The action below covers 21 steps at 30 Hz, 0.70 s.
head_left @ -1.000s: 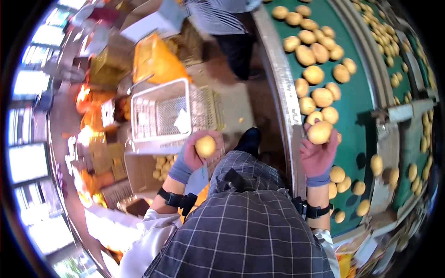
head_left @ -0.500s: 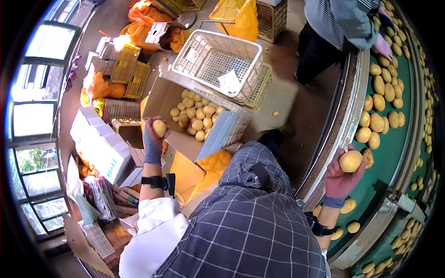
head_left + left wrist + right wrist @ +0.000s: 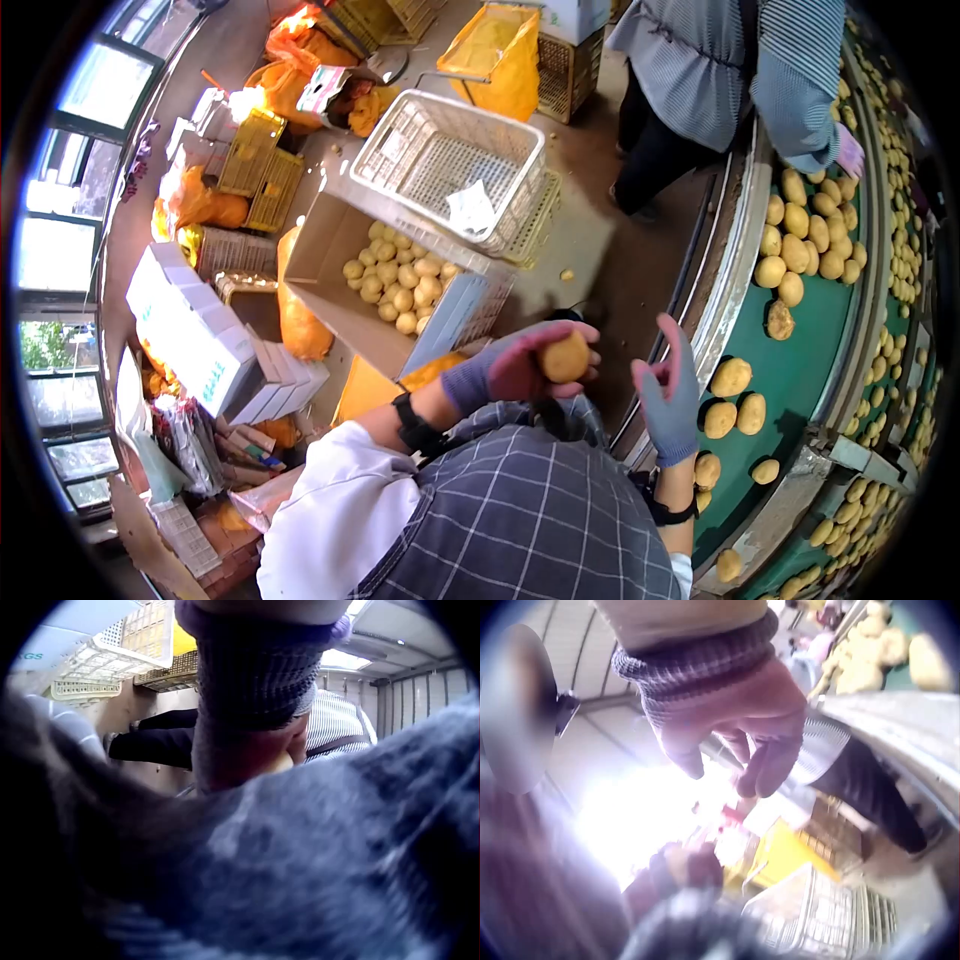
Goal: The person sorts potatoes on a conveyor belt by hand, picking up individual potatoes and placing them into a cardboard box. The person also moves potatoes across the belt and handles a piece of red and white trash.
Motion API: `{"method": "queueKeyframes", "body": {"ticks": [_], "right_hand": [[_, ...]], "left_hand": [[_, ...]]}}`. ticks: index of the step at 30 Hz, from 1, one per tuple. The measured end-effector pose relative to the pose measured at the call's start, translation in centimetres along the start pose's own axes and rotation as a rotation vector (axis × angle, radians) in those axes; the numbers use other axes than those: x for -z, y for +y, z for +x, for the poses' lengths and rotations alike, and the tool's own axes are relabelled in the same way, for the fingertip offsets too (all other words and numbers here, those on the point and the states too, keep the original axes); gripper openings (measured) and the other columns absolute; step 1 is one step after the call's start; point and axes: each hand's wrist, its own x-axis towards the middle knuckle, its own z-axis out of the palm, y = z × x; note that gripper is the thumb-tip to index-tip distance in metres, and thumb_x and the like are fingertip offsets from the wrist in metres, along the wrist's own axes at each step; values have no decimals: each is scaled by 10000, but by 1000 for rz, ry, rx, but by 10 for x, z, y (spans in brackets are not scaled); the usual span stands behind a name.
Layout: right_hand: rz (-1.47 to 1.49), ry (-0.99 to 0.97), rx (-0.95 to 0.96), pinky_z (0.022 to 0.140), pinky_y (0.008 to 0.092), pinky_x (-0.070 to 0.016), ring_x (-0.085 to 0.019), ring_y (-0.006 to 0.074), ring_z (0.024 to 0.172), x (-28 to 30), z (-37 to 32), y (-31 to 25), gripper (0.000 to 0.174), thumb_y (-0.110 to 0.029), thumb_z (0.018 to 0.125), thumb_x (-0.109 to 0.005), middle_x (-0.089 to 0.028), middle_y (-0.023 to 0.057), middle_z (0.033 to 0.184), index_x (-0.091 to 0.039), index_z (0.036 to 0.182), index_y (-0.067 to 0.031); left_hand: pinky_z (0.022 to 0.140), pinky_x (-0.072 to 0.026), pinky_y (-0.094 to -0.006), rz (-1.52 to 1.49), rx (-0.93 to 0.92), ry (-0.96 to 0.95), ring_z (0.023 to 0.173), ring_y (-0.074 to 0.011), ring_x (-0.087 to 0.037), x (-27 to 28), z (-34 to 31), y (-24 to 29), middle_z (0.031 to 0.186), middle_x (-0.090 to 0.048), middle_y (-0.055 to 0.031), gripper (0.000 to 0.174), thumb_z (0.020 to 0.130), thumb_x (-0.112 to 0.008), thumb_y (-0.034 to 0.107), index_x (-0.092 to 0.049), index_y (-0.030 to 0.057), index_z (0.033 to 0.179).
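In the head view my gloved left hand [image 3: 525, 368] is in front of my waist, its fingers curled round a potato [image 3: 564, 357]. The left wrist view shows the cuff and back of this glove [image 3: 247, 742], with a sliver of the potato [image 3: 282, 763] beyond it. My gloved right hand [image 3: 668, 392] is beside the conveyor's near edge, with fingers spread and nothing in them. From the right wrist its fingers [image 3: 776, 769] appear loosely bent and empty. Nearest to it on the green conveyor belt [image 3: 795, 385] lie a few potatoes [image 3: 731, 377].
An open cardboard box [image 3: 330, 265] holds many potatoes [image 3: 400, 283], beside a white plastic crate [image 3: 375, 165] with a paper scrap inside. Another person [image 3: 700, 80] stands by the belt further up. White cartons [image 3: 195, 335] are at the left. The metal conveyor rail [image 3: 745, 260] runs along my right.
My left hand has moved from beside the cardboard box to my waist, holding a potato. The right hand has come inward off the belt and no longer holds its potato. The other person has shifted left.
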Motion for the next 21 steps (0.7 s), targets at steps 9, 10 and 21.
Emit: {"method": "queueKeyframes", "body": {"ticks": [9, 10, 21], "right_hand": [[351, 520, -271, 725, 268, -486, -577, 117, 770, 88, -52, 46, 400, -78, 1033, -500, -600, 132, 1316, -510, 1422, 14], [350, 529, -291, 730, 270, -487, -578, 118, 772, 87, -54, 41, 394, -77, 1033, -500, -596, 134, 1322, -513, 1415, 17], [22, 937, -286, 1066, 366, -444, -568, 241, 1228, 61, -142, 120, 366, -117, 1015, -595, -583, 129, 1341, -567, 1359, 6]], "left_hand": [[963, -591, -444, 979, -1925, 243, 1151, -286, -620, -110, -50, 263, 1281, -588, -198, 520, 1065, -496, 391, -467, 1, 1409], [951, -591, -430, 1003, -1988, 263, 1127, -276, -629, -104, -38, 309, 1275, -598, -188, 502, 1059, -531, 366, -497, -2, 1397], [836, -523, -262, 1367, -970, 572, 925, -116, -642, 27, 136, 267, 1034, -712, -70, 379, 984, -689, 220, -643, -33, 1262]]}}
